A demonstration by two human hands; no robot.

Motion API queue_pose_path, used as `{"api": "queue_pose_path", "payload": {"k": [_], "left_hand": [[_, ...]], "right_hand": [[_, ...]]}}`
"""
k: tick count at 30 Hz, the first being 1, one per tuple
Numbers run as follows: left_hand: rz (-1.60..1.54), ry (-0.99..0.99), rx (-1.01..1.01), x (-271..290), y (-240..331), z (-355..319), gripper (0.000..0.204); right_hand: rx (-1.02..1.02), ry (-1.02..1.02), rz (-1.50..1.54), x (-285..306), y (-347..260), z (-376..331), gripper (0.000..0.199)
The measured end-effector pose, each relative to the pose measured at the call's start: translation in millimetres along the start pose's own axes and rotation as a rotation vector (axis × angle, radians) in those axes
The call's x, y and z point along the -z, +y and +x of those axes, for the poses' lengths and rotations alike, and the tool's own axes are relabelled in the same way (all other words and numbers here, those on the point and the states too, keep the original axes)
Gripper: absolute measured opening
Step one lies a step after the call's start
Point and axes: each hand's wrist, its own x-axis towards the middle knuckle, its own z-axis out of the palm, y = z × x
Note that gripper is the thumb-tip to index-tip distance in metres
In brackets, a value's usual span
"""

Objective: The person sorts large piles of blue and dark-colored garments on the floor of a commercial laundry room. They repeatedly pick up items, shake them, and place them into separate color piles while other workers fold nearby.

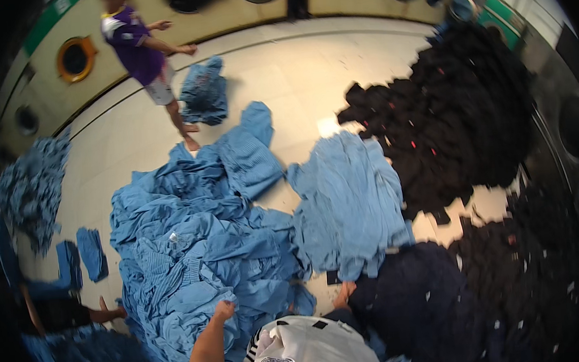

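My left hand is closed, its fingers pinched on a blue garment at the near edge of a wide heap of blue garments. Some of the heap's garments are finely striped, and they lie crumpled over one another. My right hand does not show. A bare foot rests on the floor in front of me, between the blue heap and a dark navy pile. Just beyond it lies a paler blue stack of garments, spread more flatly than the heap.
A large black clothes pile rises at the right, with a navy pile nearer. Someone in a purple shirt stands beyond the heap by a blue bundle. Another person's limb shows at left. Round machine doors line the far wall.
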Motion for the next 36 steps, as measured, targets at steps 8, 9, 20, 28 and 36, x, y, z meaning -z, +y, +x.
{"api": "queue_pose_path", "payload": {"k": [8, 9, 20, 28, 36], "left_hand": [[0.017, 0.043, -0.236, 40.6, 9.3, 77.3, 0.032], [0.0, 0.041, -0.203, 33.8, 8.4, 78.4, 0.034], [0.494, -0.625, -0.277, -63.9, 0.6, 15.4, 0.022], [0.201, -0.365, -0.361, -111.2, 63.5, -29.2, 0.04], [0.065, -0.482, -0.403, -122.5, 0.8, -73.8, 0.025]], "right_hand": [[-0.149, 0.112, 0.254, -62.4, 61.7, -128.4, 0.04], [-0.176, 0.11, 0.252, -70.1, 74.2, -142.4, 0.04], [-0.052, 0.21, 0.235, -62.6, 44.4, -201.7, 0.037], [0.031, 0.179, 0.134, -81.0, 143.2, -214.7, 0.035], [-0.337, 0.164, 0.83, -169.6, 414.6, -304.6, 0.02]]}}
